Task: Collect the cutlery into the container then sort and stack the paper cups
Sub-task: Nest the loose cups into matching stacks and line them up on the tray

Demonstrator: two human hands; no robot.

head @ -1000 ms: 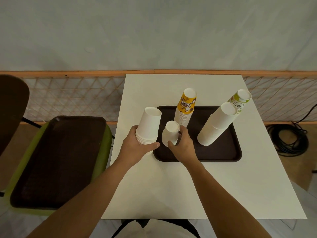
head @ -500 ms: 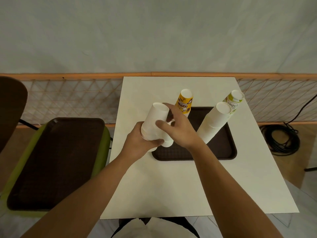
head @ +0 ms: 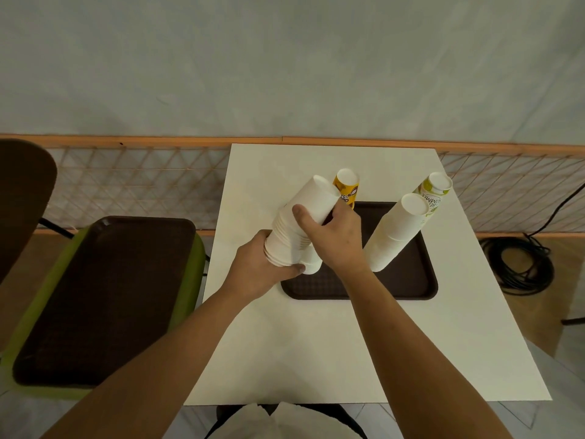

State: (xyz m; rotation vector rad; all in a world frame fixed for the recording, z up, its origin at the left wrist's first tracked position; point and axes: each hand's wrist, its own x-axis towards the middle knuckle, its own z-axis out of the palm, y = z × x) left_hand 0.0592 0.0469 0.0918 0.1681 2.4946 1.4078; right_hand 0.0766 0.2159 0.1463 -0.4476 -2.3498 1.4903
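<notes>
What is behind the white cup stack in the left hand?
A yellow cup stack; only its top shows, the rest is covered by the held stack and the right hand.

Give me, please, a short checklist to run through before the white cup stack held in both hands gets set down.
1. Left hand grips the base of the held cup stack: ok.
2. Right hand holds the stack higher up, thumb across its side: ok.
3. Stack upright for setting down: not ok, it is tilted.
4. Small white cup below the hands is free of the stack's base: cannot tell, partly hidden.
5. Bare room on the brown tray along its near edge: ok.
6. Tall white stack on the tray stands apart from both hands: ok.
</notes>
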